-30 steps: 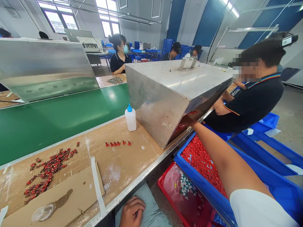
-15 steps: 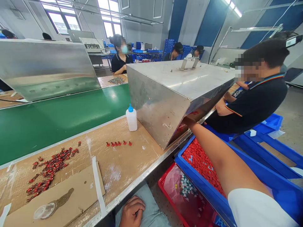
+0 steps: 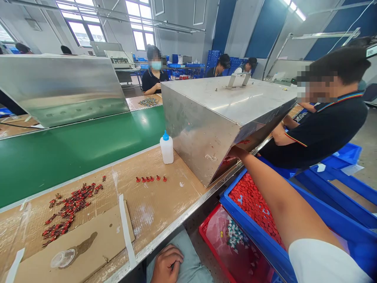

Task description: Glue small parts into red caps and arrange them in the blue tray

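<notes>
My right hand (image 3: pixel 235 151) reaches under the slanted open side of a stainless steel box (image 3: pixel 212 114) on the workbench; its fingers are hidden inside, among small red parts. My forearm crosses above a blue bin (image 3: pixel 324 224) filled with red caps (image 3: pixel 253 200). My left hand (image 3: pixel 168 264) rests on my thigh below the bench edge, fingers curled, with nothing visible in it.
A white squeeze bottle with a blue cap (image 3: pixel 167 148) stands by the box. Red parts lie in a row (image 3: pixel 150 179) and a pile (image 3: pixel 69 208) on the cardboard-covered bench. A green conveyor belt (image 3: pixel 73 145) runs behind. A red bin (image 3: pixel 232 243) sits below. A co-worker (image 3: pixel 321 125) sits at right.
The view has shifted slightly to the left and up. Both hands stay where they were.
</notes>
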Demonstrator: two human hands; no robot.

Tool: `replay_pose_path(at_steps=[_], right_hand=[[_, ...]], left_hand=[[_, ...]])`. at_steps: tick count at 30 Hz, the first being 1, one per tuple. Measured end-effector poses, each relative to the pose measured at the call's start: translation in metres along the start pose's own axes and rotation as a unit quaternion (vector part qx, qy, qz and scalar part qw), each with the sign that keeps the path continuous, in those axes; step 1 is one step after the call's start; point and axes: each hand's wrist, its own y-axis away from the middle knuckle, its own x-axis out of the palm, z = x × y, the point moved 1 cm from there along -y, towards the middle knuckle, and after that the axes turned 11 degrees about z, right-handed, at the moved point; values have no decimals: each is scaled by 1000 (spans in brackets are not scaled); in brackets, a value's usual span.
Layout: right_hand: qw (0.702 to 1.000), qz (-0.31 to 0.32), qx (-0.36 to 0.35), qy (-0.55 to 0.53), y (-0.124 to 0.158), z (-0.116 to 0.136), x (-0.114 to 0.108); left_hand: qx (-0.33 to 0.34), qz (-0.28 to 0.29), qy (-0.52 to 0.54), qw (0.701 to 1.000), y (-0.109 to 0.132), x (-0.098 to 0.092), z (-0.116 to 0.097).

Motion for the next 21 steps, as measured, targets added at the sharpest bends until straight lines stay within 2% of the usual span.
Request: replay_pose_path(at_steps=[5,12,16,21], right_hand=[[991,55,38,-114,-2,-4,1],[968,105,92,-209,-4,7,1],[962,94,102,-235,1,16,-3],[964,43,54,-257,14,29,-2]], left_hand=[[-3,0,1,1000,-2,0,-2],[-27,9,2,1000,-2,-1,-3],[-23,9,-3,1000,-4,-4,-4],[-16,8,-1,1000,-4,-4,-5]])
